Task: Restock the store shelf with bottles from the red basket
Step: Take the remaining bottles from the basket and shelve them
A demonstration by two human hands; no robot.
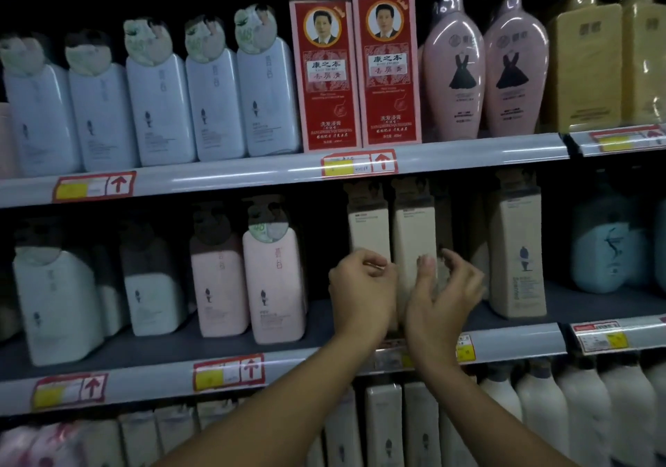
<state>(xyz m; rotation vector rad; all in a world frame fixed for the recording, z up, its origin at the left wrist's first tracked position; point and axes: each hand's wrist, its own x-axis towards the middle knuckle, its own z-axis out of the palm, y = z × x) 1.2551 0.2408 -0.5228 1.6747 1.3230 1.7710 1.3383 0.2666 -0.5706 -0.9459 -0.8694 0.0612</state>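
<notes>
On the upper shelf (252, 174), five white bottles (158, 113) with round neck tags are counted, then two red boxes (329, 73), two pink bottles (453, 66) with a black dress printed on them, and two yellow packs (585, 66) at the right edge. On the middle shelf (288, 362), two white bottles (57, 304) and two pink bottles (274, 282) are seen at the left; more may be hidden behind. Three beige bottles (412, 236) are counted in the middle, and one blue bottle (600, 246) at the right. Two hands (362, 293) are seen. Seven red price labels (93, 187) are counted on the shelf edges. The bottles on the lowest shelf cannot be counted surely.
</notes>
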